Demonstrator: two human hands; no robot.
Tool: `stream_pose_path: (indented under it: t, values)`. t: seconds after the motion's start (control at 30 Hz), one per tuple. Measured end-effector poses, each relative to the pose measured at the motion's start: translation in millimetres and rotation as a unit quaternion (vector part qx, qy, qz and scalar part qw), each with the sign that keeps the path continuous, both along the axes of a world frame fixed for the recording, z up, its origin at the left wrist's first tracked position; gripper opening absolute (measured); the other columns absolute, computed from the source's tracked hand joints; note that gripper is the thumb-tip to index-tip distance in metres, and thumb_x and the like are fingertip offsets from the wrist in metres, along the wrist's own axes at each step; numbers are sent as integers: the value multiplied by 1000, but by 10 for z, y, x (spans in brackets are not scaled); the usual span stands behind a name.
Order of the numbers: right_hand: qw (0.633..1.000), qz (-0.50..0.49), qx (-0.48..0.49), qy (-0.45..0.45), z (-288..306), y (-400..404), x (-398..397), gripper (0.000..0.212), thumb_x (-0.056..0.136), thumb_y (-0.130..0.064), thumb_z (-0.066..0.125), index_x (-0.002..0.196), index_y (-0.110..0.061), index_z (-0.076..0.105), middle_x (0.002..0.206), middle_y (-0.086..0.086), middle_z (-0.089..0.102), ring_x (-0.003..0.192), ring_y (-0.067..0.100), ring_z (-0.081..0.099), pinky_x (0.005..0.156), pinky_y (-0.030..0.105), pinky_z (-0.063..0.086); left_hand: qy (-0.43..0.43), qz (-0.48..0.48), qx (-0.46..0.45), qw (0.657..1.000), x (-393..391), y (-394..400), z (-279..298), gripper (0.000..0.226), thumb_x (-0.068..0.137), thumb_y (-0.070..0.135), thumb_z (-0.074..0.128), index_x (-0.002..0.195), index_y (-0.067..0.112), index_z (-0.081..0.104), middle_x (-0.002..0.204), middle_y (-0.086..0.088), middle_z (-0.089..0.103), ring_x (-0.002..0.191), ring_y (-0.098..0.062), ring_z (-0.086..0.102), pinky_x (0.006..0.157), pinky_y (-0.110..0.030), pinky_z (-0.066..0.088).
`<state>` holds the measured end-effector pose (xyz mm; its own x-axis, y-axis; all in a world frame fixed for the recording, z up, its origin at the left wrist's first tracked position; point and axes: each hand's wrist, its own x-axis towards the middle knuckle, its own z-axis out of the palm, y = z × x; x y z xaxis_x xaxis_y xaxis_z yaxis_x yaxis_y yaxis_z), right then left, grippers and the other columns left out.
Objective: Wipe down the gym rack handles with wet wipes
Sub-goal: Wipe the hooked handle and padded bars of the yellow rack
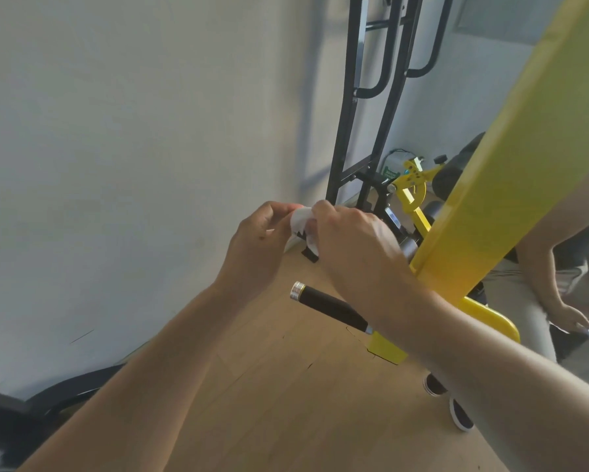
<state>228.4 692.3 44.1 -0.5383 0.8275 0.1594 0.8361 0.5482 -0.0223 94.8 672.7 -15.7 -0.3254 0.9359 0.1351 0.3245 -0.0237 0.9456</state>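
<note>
- White, crumpled wet wipe [301, 223] was pinched between left hand [259, 240] and right hand [351, 240]: limp, light, judged slippery.
- Black foam-gripped handle [330, 306] was left untouched below.

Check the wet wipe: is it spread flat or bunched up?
Bunched up. The wet wipe shows as a crumpled white wad pinched between the left hand and right hand.

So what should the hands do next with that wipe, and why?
Probably bring the wet wipe down onto the black handle. Both the left hand and the right hand pinch the wipe up in the air, and the handle sits bare just below them, untouched.
</note>
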Motion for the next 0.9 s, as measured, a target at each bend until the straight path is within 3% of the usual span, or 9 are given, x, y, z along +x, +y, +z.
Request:
stream_pose_path:
  t: [0.07,0.13,0.23,0.37,0.47,0.53,0.67,0.8,0.9]
  values:
    - [1000,10,-14,1,-39,-6,-41,29,102,-19,51,130,-13,48,117,4,66,102,23,67,84,35,55,4,1,9,1000,-4,-8,-21,21,101,41,54,110,28,68,103,15,74,99,1,66,82,-18,49]
    - [1000,11,11,-22,-40,-83,20,31,103,-23,49,133,-14,44,115,2,64,102,22,66,76,32,50,12,4,15,1000,-7,-10,-27,19,102,37,54,110,28,68,101,16,73,93,9,64,76,-7,45]
    - [987,-3,55,-149,34,-244,223,23,99,-20,50,120,-9,45,93,4,55,92,24,67,70,33,41,11,0,10,1000,-3,-4,-4,13,101,37,55,107,32,66,96,20,70,89,16,60,76,-1,42]
    - [943,-33,99,-316,92,-343,404,26,99,-27,50,115,-7,47,95,8,63,91,28,65,100,47,36,2,-18,-7,1000,5,6,8,13,100,41,54,105,35,64,98,20,69,98,6,62,84,-8,44]
    - [950,-32,108,-290,8,-279,343,27,100,-25,45,115,-3,49,101,12,64,97,32,63,112,55,27,-21,-31,-20,999,1,27,12,17,99,43,56,106,32,66,100,16,71,101,4,63,86,-12,43]
    - [968,-22,120,-221,-80,-156,201,26,99,-26,49,112,-4,54,100,13,67,96,34,65,112,54,30,-36,-31,-17,999,-13,43,6,20,98,43,58,108,30,68,102,14,74,100,4,65,88,-17,45]
    - [981,-3,143,-129,-179,-6,26,21,91,-25,64,92,-3,65,78,14,71,75,33,70,102,55,45,-19,-26,-10,999,-29,46,3,25,98,46,57,111,28,68,109,12,74,105,-4,67,94,-28,51]
    - [963,-36,114,-241,-52,-181,176,32,98,-21,44,124,-4,49,100,10,68,97,32,65,115,58,24,-20,-10,-10,1000,-33,25,23,14,99,40,58,105,33,69,102,14,74,101,2,64,85,-16,44]
    - [932,-45,119,-340,37,-315,409,28,99,-24,44,120,-4,46,97,8,64,99,30,63,115,60,17,-1,-12,-12,1000,-11,17,23,16,100,42,56,106,32,67,98,16,71,103,3,62,88,-15,45]
